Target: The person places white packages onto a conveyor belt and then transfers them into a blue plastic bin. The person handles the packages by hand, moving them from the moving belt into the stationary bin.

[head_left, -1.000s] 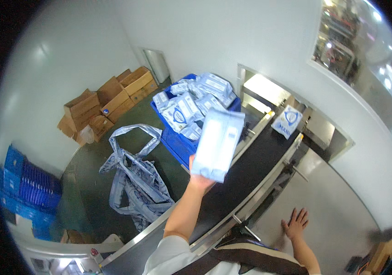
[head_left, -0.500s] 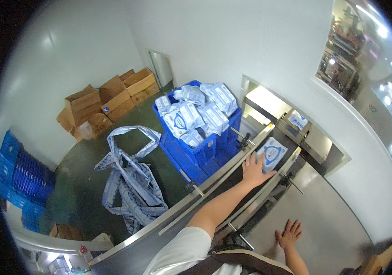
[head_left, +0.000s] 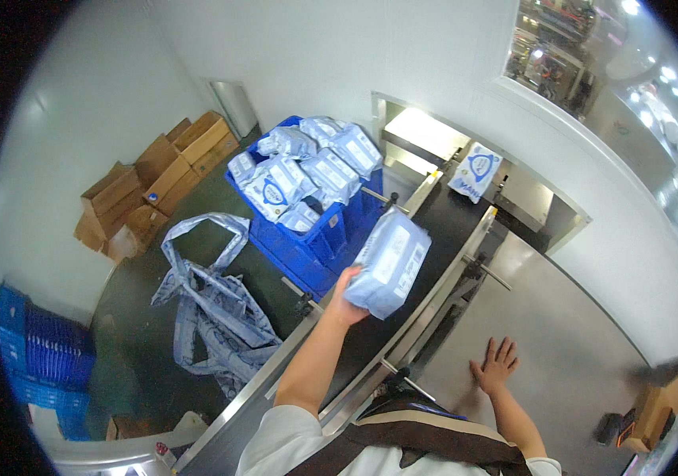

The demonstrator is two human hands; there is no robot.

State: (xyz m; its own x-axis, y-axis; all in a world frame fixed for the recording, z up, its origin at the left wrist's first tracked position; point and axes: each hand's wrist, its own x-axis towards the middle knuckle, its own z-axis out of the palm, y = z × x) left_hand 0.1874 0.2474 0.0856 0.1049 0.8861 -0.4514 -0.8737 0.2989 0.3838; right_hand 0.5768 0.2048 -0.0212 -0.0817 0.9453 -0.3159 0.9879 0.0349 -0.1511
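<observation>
My left hand [head_left: 346, 298] grips one end of a light blue and white soft pack [head_left: 391, 266], lifted over the dark conveyor belt [head_left: 348, 349] and tilted so a side with printed panels shows. My right hand [head_left: 495, 366] rests with spread fingers on the steel table [head_left: 466, 333], holding nothing. Another pack [head_left: 476, 171] with a blue ring print lies on the far end of the belt, by the wall opening. Left of the belt, a blue crate [head_left: 331, 238] is heaped with similar packs [head_left: 278, 186].
Crumpled strips of blue film [head_left: 220, 313] lie on the floor at left. Opened cardboard boxes [head_left: 157, 178] stand along the wall, and blue crates [head_left: 49, 349] are stacked far left. Metal guide rails [head_left: 442, 274] edge the belt. A cardboard box [head_left: 666, 404] sits at the right.
My left hand has picked a pack up off the belt and brought it back toward me, turning it. Another pack has come through the wall opening. My right hand stays on the table.
</observation>
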